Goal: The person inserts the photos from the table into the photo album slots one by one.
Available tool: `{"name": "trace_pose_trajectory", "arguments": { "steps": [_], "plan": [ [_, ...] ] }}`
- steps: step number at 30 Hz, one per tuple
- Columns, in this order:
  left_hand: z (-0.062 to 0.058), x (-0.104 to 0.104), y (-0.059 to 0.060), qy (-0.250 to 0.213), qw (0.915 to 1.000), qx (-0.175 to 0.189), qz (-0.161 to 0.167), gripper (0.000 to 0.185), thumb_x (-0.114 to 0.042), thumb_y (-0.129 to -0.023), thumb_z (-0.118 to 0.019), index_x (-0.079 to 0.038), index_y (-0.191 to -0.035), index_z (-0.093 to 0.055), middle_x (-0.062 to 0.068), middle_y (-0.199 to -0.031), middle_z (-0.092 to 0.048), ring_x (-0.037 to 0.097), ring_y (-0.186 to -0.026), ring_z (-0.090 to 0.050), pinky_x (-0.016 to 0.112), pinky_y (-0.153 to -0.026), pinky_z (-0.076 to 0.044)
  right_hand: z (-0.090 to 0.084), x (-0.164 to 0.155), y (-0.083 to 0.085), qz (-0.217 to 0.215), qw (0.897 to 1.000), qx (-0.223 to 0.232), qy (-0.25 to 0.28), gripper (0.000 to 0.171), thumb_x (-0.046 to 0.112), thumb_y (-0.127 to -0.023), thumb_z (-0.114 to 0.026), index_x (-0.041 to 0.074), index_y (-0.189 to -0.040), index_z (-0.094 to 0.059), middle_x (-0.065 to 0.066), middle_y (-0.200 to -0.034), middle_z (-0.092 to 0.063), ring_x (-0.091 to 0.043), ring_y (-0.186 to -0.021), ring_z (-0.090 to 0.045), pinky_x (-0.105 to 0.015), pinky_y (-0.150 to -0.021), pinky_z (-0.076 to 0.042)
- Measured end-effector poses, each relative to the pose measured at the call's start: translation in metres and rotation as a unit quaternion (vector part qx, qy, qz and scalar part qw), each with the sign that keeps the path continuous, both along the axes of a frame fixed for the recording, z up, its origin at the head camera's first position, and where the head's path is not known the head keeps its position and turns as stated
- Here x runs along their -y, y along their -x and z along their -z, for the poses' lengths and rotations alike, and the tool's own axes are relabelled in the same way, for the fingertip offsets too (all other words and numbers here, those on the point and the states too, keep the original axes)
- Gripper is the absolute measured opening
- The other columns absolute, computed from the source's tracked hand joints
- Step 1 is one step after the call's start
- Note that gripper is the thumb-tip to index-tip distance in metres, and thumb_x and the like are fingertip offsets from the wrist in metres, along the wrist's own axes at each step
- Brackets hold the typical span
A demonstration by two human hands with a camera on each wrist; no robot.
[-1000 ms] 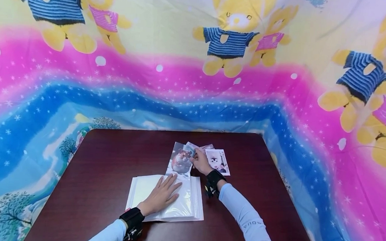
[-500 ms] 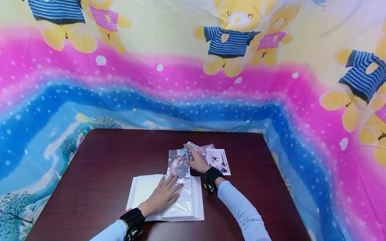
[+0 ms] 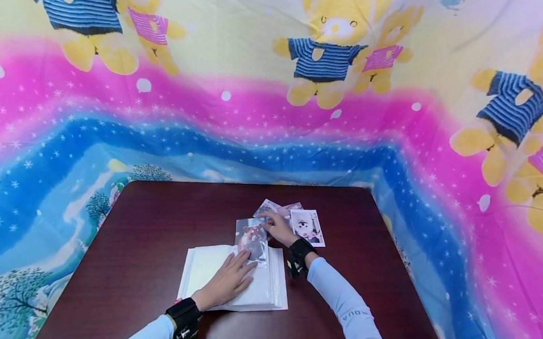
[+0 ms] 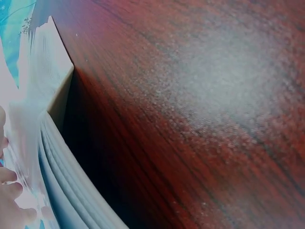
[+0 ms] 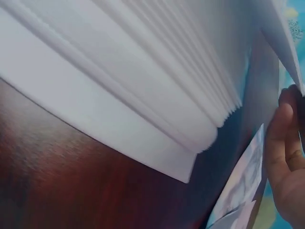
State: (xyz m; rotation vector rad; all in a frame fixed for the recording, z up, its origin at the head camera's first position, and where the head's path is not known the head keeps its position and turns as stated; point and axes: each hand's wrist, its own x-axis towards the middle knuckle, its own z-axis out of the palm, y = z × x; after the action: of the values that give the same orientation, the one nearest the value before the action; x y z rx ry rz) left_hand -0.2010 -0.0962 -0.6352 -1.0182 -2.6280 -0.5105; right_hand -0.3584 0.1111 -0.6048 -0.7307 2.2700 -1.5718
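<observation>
Fingers first: left hand [image 3: 225,283] lies flat on the open white photo album [image 3: 209,272] near the middle of the dark table [image 3: 156,219], fingers straight and slightly spread, tips pressing the clear sleeve right by the bottom edge of the hamster photo [image 3: 251,237]; right hand [image 3: 279,228] is just beyond the album's far right corner, fingers bent down onto the top right edge of that photo, looks like a light pinch but can't tell for sure; the photo sits partway into the sleeve, far half sticking out over the table; a few loose photos [image 3: 306,225] fan out just right of the right hand; bear-print cloth [image 3: 276,87] hangs behind everything.
</observation>
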Motion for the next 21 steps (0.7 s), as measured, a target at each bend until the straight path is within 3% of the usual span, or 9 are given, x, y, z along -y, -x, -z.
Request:
{"name": "trace_pose_trajectory", "arguments": {
  "steps": [6, 11, 16, 21],
  "plan": [
    [0.003, 0.002, -0.001, -0.01, 0.9999, -0.011, 0.001, 0.042, -0.024, -0.098, -0.061, -0.004, -0.135, -0.058, 0.029, -0.144, -0.045, 0.043, -0.134, -0.042, 0.065, -0.104, -0.034, 0.002, -0.004, -0.012, -0.017, 0.998, 0.065, 0.006, 0.033, 0.009, -0.107, -0.043, -0.003, -0.136, -0.053, -0.016, -0.104, -0.058, -0.023, -0.077, -0.054, -0.046, -0.07, -0.055],
    [0.005, 0.002, -0.001, -0.009, 1.0, 0.0, -0.004, 0.043, -0.025, -0.099, -0.06, -0.003, -0.135, -0.058, 0.028, -0.146, -0.043, 0.041, -0.135, -0.041, 0.063, -0.105, -0.033, 0.007, -0.004, -0.017, -0.013, 0.997, 0.079, 0.0, 0.03, 0.011, -0.107, -0.043, 0.003, -0.131, -0.06, -0.013, -0.127, -0.054, -0.018, -0.071, -0.049, -0.033, -0.061, -0.045],
    [0.003, 0.003, -0.002, -0.026, 0.9996, 0.01, -0.002, 0.044, -0.024, -0.099, -0.06, -0.002, -0.137, -0.057, 0.027, -0.148, -0.041, 0.042, -0.136, -0.039, 0.064, -0.105, -0.033, 0.008, -0.004, -0.023, -0.034, 0.997, 0.072, -0.003, 0.031, 0.01, -0.108, -0.04, -0.001, -0.13, -0.059, -0.016, -0.115, -0.057, -0.016, -0.057, -0.04, -0.032, -0.057, -0.038],
    [0.003, 0.002, -0.003, -0.042, 0.999, 0.012, -0.001, 0.045, -0.022, -0.099, -0.061, 0.0, -0.138, -0.055, 0.028, -0.147, -0.042, 0.043, -0.136, -0.04, 0.065, -0.104, -0.033, 0.006, -0.004, -0.03, -0.053, 0.994, 0.098, -0.002, 0.031, 0.009, -0.108, -0.037, -0.005, -0.126, -0.059, -0.012, -0.104, -0.058, -0.017, -0.06, -0.043, -0.032, -0.059, -0.041]
  ]
}}
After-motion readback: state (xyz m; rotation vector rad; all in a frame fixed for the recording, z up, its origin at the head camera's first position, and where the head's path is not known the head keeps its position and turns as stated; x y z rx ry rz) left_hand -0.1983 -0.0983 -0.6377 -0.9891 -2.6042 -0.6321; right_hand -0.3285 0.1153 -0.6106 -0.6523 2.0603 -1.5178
